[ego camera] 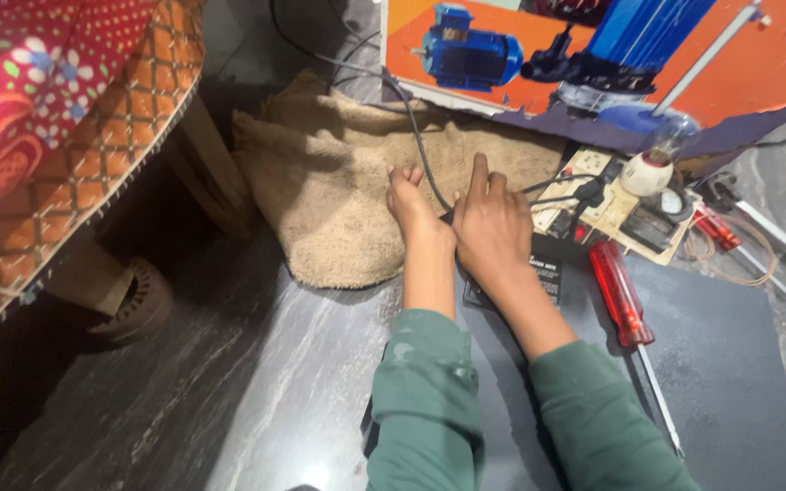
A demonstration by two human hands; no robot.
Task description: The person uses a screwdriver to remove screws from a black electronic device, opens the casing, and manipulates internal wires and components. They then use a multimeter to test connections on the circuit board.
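Head view, looking down at a dark floor point(256, 382). At the centre of the frame a black cable point(418, 145) runs from the upper middle of the picture, down across a folded burlap sack point(338, 200), to the two hands. The left hand point(414, 207) lies on the sack with its fingers curled shut around the cable, knuckles upward. The right hand point(491, 223) sits just beside it, to the right, touching or nearly touching it; its index finger points toward the top of the frame while the other fingers fold down over the cable where it passes between the hands. Both forearms come from green sleeves point(429, 400) at the lower centre.

Under the right wrist lies a small black box with a pale label point(549, 268), resting on a dark mat point(720, 382) that fills the lower right. Just right of the hand, a screwdriver with a red translucent handle point(620, 293) lies on the mat, its metal shaft pointing to the lower right. Above it, right of centre, stands a wooden board carrying switches and sockets point(625, 205), with a bulb in a white holder point(649, 168) at its upper edge and black leads reaching toward the hands. A second red-handled tool point(716, 227) lies further right. An orange poster showing blue motors point(520, 50) stands along the upper right. A patterned red and orange cloth point(47, 118) hangs in the upper left.
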